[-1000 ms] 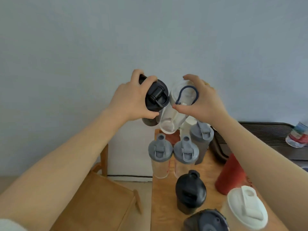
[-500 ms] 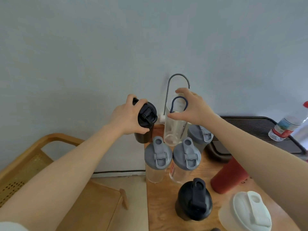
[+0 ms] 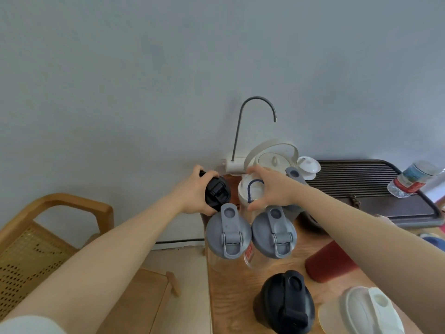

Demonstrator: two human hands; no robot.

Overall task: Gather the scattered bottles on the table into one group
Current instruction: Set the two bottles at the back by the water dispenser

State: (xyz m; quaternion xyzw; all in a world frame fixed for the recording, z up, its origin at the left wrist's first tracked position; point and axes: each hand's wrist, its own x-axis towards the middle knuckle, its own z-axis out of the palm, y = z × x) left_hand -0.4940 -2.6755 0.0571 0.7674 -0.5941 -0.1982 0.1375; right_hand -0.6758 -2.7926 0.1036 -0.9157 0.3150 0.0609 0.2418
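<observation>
1. Currently, black-lidded bottle: at the table's far left corner, left hand wrapped closed around its lid.
2. Clear bottle with blue loop: just beside it, right hand clamped over its top.
3. Two grey-lidded bottles: side by side, directly in front, a group forming.
4. Outstanding, by my judgement: black shaker, white-lidded bottle and red bottle, nearer and apart.
5. Kettle stands behind.

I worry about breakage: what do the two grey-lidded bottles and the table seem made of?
The two grey-lidded bottles look like clear plastic, possibly glass: see-through walls, matte grey moulded flip lids. The table looks like wood, with visible grain and a low sheen.
</observation>
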